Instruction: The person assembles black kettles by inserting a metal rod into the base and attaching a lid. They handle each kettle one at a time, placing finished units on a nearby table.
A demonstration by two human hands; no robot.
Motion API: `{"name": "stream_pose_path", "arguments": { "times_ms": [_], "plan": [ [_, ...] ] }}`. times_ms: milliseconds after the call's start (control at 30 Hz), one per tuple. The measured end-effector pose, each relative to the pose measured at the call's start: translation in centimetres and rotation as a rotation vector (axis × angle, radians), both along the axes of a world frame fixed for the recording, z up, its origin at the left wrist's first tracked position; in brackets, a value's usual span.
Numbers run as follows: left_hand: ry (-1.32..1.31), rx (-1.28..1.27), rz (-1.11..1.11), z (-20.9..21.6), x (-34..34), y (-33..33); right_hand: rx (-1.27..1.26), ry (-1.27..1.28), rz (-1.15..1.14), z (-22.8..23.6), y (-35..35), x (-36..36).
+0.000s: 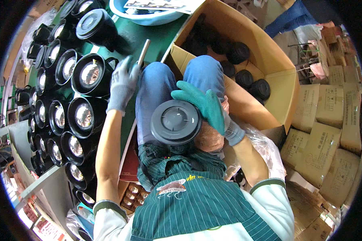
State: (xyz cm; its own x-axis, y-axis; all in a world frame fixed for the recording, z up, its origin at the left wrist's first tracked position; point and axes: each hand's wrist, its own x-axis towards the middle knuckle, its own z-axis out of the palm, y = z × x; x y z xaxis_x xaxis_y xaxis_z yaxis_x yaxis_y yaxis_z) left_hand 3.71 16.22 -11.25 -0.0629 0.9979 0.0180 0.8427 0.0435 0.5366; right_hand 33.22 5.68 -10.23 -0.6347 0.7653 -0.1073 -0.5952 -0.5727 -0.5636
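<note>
we have the lidded pot (176,121) upright on our lap, between the thighs. our right hand (205,105) lies against its rim, fingers stretched out, clasping nothing. our left hand (123,82) is at the right edge of the bench (133,34), beside a rod (144,52); we cannot tell whether it grips it. open pots (90,75) crowd the bench's left edge.

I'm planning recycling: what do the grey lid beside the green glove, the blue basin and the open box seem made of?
Grey lid: probably satin plastic, given moulded rings and soft highlights.
Blue basin: likely smooth plastic; its colour is even.
Open box: apparently matte cardboard, brown with folded flaps.
</note>
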Motion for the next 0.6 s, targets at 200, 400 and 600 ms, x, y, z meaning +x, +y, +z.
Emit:
{"name": "stream_pose_path", "arguments": {
  "times_ms": [200, 400, 600],
  "plan": [
    [0.302, -0.496, 0.056, -2.0, 2.2, 5.9, 0.112, -0.286, -0.242, 0.4, -1.8, -2.4],
    [0.246, -0.415, 0.098, -3.2, 2.2, 5.6, 0.497, -0.612, -0.354, -0.2, -2.3, -3.3],
    [0.274, -0.310, 0.074, -4.5, 1.7, 5.0, 0.855, -0.605, -0.517, -0.2, -1.0, -3.9]
  ]
}}
